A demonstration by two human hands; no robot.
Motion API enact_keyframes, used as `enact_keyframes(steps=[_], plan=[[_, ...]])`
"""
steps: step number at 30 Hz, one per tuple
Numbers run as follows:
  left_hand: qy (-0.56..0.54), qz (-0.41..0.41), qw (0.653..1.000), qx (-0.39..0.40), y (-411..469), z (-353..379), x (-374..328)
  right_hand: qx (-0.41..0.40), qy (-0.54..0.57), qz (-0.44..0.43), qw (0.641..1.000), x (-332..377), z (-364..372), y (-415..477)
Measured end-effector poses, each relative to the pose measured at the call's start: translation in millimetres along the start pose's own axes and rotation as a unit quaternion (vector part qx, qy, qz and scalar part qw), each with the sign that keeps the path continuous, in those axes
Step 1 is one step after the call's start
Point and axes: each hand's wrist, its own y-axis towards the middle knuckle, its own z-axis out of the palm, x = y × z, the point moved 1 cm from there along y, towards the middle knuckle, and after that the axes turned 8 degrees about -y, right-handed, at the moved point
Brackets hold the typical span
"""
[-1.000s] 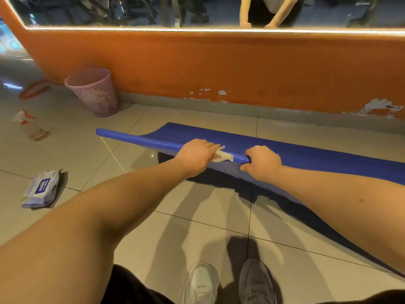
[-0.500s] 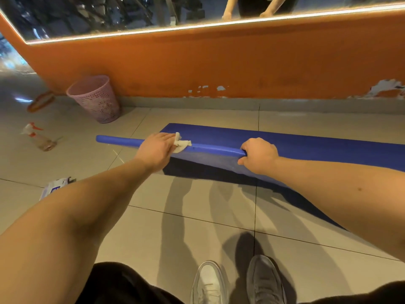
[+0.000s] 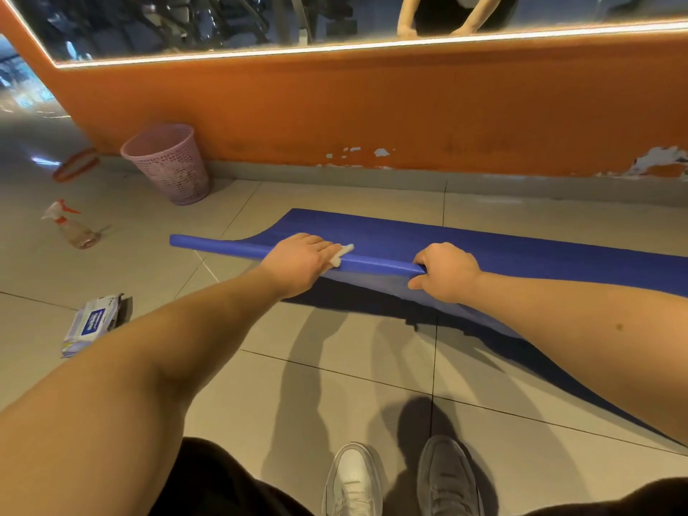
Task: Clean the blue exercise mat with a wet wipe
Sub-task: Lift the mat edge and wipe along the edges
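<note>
The blue exercise mat point(image 3: 502, 243) lies on the tiled floor along the orange wall. Its near long edge is lifted off the floor and curled over. My right hand point(image 3: 445, 271) grips that raised edge, fingers wrapped round it. My left hand point(image 3: 298, 260) is further left on the same edge and holds a white wet wipe point(image 3: 344, 252) against it. Only a small bit of the wipe shows past my fingers. The underside of the lifted part is paler and in shadow.
A pack of wet wipes point(image 3: 91, 325) lies on the floor at the left. Further back are a spray bottle point(image 3: 70, 227) on its side, a pink mesh bin point(image 3: 167, 162) by the wall and a red ring point(image 3: 74, 165). My shoes point(image 3: 402, 478) are below.
My left hand slid the wipe left along the raised edge, then came partway back toward my right hand. The right hand kept its grip on the edge.
</note>
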Motion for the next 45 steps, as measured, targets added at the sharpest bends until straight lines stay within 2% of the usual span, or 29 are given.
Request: enact_keyframes(steps=[2, 5, 10, 13, 16, 20, 23, 27, 29, 31, 33, 40, 43, 45], plan=[[0.011, -0.028, 0.999, 0.021, -21, 8, 26, 0.010, 0.002, -0.010, 1.000, 3, 3, -1], [-0.004, -0.016, 0.998, 0.060, -33, 11, 28, 0.040, -0.018, -0.034, 0.998, 10, 13, -5], [-0.019, 0.025, 0.995, 0.091, 5, 13, -41, 0.062, -0.050, -0.054, 0.995, 19, 18, -4], [-0.033, 0.002, 0.993, 0.114, 24, 10, -66, 0.061, -0.058, -0.052, 0.995, 18, 11, 2], [-0.095, 0.012, 0.993, 0.074, 22, 10, -52, 0.060, -0.048, -0.058, 0.995, 13, 3, 10], [-0.231, 0.029, 0.972, 0.017, 3, 6, -35, 0.066, -0.031, -0.065, 0.995, 5, -5, 19], [-0.236, 0.007, 0.972, 0.010, 1, 8, -22, 0.087, -0.003, -0.073, 0.994, -2, -7, 24], [-0.254, -0.069, 0.964, -0.027, -2, 2, -16, 0.101, -0.002, -0.093, 0.991, -3, -4, 24], [-0.244, -0.131, 0.958, -0.069, -2, -3, -11, 0.109, 0.002, -0.100, 0.989, -3, -3, 23], [-0.173, -0.174, 0.966, -0.085, -1, -6, -5, 0.111, 0.008, -0.106, 0.988, -4, -4, 22], [-0.029, -0.119, 0.991, -0.059, -2, -3, -3, 0.110, 0.014, -0.112, 0.988, -5, -5, 21], [0.071, 0.075, 0.995, -0.007, 25, -11, -63, 0.116, -0.011, -0.118, 0.986, 6, 3, 19], [0.121, 0.096, 0.988, 0.008, 31, -5, -68, 0.103, -0.007, -0.104, 0.989, -1, -2, 22], [0.135, 0.060, 0.989, 0.030, 22, -4, -49, 0.097, -0.002, -0.098, 0.990, -5, -4, 24]])
